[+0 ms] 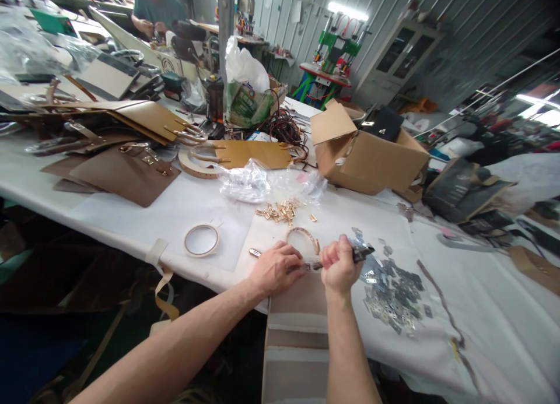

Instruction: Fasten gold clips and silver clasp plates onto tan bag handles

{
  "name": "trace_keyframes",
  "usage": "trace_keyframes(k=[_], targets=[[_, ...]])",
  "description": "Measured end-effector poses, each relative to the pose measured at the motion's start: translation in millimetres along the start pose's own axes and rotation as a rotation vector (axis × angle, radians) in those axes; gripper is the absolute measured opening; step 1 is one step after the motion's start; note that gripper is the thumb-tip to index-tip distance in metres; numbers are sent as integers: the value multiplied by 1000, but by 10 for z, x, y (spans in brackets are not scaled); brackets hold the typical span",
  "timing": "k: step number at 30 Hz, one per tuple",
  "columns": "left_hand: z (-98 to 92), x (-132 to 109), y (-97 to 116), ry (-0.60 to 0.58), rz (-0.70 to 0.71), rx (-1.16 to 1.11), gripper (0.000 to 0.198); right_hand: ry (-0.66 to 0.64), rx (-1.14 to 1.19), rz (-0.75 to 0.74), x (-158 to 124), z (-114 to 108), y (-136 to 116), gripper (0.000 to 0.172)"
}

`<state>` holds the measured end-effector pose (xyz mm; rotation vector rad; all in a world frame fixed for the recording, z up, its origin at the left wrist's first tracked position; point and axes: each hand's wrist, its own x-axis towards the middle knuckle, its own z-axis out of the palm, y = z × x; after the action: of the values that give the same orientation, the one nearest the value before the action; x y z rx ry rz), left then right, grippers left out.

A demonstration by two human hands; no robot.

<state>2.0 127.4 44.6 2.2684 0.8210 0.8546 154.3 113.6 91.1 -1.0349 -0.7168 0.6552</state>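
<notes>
My left hand (276, 268) presses down on the top edge of a beige-brown bag panel (297, 328) that hangs over the table's near edge. My right hand (338, 266) is closed around a dark-handled tool (361, 253) whose tip points left toward the left hand's fingers. A curved tan handle strap (303, 235) with gold ends lies just beyond both hands. A small gold fitting (254, 253) sits left of my left hand. Whatever lies under the left fingers is hidden.
Gold clasps (282, 211) are scattered ahead, several silver metal plates (391, 290) lie to the right, a tape roll (201, 240) to the left. A cardboard box (367, 156), brown bag panels (118, 174) and plastic bags (247, 182) lie farther back. Another person (153, 10) works at the far end.
</notes>
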Motion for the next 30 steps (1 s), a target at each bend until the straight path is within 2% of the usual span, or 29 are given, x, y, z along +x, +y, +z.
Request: trace_keyframes(k=[6, 11, 14, 17, 23, 30], targets=[[8, 3, 1, -13, 5, 68, 11, -159, -100, 124, 100, 55, 106, 55], [16, -10, 32, -26, 14, 82, 12, -231, -213, 73, -31, -69, 165, 52], [25, -19, 41, -34, 40, 76, 13, -208, -243, -29, -177, -175, 189, 50], [45, -20, 32, -10, 43, 49, 14, -170, -176, -92, -245, -220, 107, 50], [87, 1, 22, 26, -22, 32, 15, -182, 14, -218, -133, -129, -208, 53], [121, 23, 3, 59, 15, 31, 18, -146, -144, -74, -145, -121, 155, 50]])
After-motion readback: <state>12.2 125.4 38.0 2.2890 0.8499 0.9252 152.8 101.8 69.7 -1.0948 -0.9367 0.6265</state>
